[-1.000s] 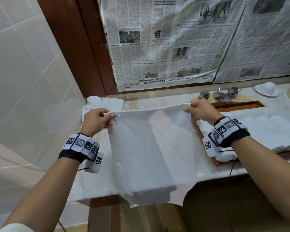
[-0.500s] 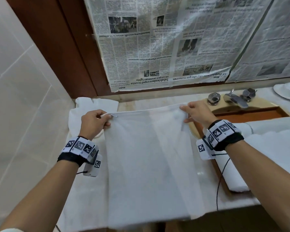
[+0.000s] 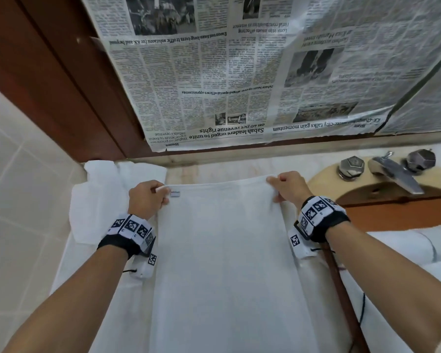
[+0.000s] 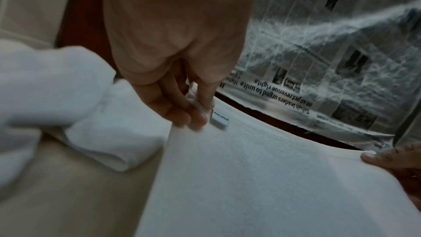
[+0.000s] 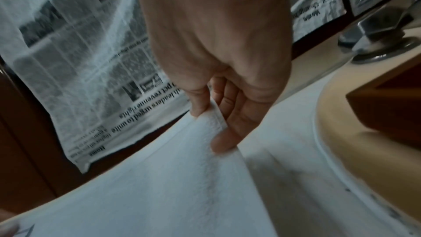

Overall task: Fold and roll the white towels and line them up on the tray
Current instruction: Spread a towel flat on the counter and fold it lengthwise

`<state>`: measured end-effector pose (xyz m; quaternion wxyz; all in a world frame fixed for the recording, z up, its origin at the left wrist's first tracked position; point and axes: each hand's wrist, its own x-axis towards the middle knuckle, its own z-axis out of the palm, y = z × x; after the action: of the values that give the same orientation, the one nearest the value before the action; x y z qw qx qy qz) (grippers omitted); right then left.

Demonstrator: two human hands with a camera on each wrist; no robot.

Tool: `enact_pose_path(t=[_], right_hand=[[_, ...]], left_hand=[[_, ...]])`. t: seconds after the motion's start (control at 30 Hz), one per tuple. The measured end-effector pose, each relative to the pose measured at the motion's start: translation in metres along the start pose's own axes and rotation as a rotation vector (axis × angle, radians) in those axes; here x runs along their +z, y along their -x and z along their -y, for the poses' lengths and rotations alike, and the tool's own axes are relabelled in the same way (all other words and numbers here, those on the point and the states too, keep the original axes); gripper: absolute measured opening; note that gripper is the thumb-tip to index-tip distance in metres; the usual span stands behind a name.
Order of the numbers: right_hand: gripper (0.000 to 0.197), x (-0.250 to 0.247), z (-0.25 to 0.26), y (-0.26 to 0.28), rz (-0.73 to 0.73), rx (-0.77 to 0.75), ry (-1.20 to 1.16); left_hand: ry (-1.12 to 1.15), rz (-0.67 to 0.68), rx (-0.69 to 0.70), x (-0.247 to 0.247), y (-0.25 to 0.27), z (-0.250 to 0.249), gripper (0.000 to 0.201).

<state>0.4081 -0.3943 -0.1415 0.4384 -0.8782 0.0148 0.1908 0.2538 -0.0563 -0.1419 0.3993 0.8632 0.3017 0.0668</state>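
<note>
We pinched the flat white terry towel (image 3: 227, 263) by its far corners, left hand (image 3: 148, 198), right hand (image 3: 289, 187); its long axis ran toward us along the bench (image 3: 214, 171).

Newspaper (image 3: 252, 80): sheets hang upside down across the back wall, the lower edge just above the worktop.
Wood frame (image 3: 49, 80): dark brown, left of the newspaper.
Wall tiles (image 3: 15, 200): pale, at the left.
Worktop (image 3: 214, 171): pale marble.
Tap (image 3: 395, 174): chrome spout between two faceted knobs (image 3: 351, 165), on a beige basin rim (image 3: 323, 179) at the right.
</note>
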Motion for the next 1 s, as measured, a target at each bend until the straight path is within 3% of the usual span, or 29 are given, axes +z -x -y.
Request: enact_pose_path(t=[0.23, 0.4, 0.5, 0.53, 0.63, 0.77, 1.0], right_hand=[[0.039, 0.018, 0.002, -0.042, -0.038, 0.072, 0.12], [0.047, 0.033, 0.005, -0.062, -0.134, 0.051, 0.235], [0.033, 0.04, 0.006, -0.06, -0.162, 0.055, 0.287], [0.027, 0.041, 0.007, -0.055, -0.16, 0.044, 0.301], [0.045, 0.04, 0.007, -0.034, -0.204, -0.052, 0.409], [0.039, 0.042, -0.004, 0.014, -0.199, -0.157, 0.304], [0.032, 0.039, -0.054, 0.085, -0.197, -0.065, 0.372]], left_hand=[[0.025, -0.028, -0.053, 0.026, -0.043, 0.013, 0.01], [-0.078, -0.007, -0.009, 0.037, -0.069, 0.021, 0.011], [-0.117, -0.026, 0.016, 0.039, -0.072, 0.028, 0.019], [-0.126, -0.037, 0.024, 0.038, -0.07, 0.03, 0.026], [-0.163, -0.057, 0.062, 0.037, -0.049, 0.029, 0.045], [-0.132, -0.051, 0.158, 0.045, 0.0, 0.024, 0.037], [-0.116, 0.22, 0.417, 0.104, 0.028, -0.037, 0.036]])
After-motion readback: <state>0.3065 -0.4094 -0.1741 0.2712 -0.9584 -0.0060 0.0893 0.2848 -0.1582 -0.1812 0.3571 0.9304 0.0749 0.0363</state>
